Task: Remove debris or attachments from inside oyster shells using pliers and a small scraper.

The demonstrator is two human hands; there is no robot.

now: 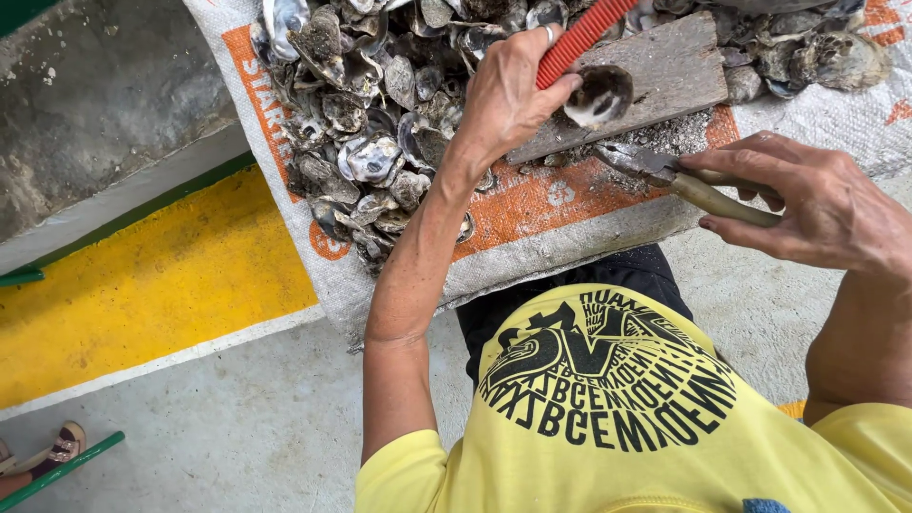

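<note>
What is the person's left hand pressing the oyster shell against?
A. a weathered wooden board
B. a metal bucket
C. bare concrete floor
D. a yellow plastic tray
A: the left hand holds the oyster shell on a weathered wooden board that lies on the woven sack, while the right hand brings a knife toward it.

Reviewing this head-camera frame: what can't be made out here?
- Red ribbed tool: its upper end is cut off by the top edge; its lower end hides in the left hand.
- Knife: most of the handle is covered by the right hand.
- Oyster on the wooden block: whether any meat remains inside is too small to tell.
- Shell pile: runs past the top edge.
- Sack: its near edge is hidden by the person's body.
</note>
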